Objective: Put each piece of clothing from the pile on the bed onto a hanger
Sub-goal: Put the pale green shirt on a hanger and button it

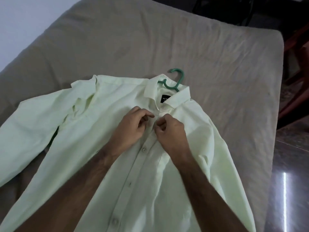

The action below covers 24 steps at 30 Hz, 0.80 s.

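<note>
A pale green long-sleeved shirt (103, 131) lies flat, front up, on the bed (150, 39). A green plastic hanger (177, 81) sits inside it, its hook sticking out past the collar. My left hand (132, 126) and my right hand (170, 129) meet at the shirt's front placket just below the collar. Both have curled fingers pinching the fabric edges near the top button. A black label shows inside the collar.
The bed's brown sheet stretches beyond the shirt toward the far edge. To the right of the bed lies a glossy dark floor (291, 164) with a light reflection. Dark furniture (297, 52) stands at the upper right. A pale wall (25, 22) is at the upper left.
</note>
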### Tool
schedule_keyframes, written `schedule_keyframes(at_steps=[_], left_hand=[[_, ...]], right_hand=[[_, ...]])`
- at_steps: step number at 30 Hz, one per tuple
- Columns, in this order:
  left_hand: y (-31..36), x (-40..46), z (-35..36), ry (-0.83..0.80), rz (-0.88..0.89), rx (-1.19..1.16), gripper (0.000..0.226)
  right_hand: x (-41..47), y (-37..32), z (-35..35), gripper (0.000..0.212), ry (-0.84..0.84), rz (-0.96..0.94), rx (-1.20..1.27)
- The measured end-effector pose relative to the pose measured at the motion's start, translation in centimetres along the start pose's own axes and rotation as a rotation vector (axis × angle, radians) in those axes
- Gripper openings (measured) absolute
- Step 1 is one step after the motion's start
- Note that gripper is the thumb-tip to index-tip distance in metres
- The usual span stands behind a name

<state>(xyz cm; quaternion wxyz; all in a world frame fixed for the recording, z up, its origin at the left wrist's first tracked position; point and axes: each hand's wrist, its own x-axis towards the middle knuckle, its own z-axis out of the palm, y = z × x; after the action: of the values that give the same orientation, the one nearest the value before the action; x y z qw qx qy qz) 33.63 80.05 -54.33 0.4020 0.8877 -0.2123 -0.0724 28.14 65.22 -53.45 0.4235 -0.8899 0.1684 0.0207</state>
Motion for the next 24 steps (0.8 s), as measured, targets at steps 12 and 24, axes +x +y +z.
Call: schedule_keyframes(at_steps=[12,24], left_hand=[[-0.5,0.1,0.3,-0.048,-0.08,-0.013,0.013],[1.2,0.9,0.2,-0.03,-0.324,-0.143,0.015]], right_hand=[[-0.4,-2.3,1.9,0.046,0.039,0.166,-0.443],[-0.7,0.2,-2.2,0.003,-0.072,0.402,0.24]])
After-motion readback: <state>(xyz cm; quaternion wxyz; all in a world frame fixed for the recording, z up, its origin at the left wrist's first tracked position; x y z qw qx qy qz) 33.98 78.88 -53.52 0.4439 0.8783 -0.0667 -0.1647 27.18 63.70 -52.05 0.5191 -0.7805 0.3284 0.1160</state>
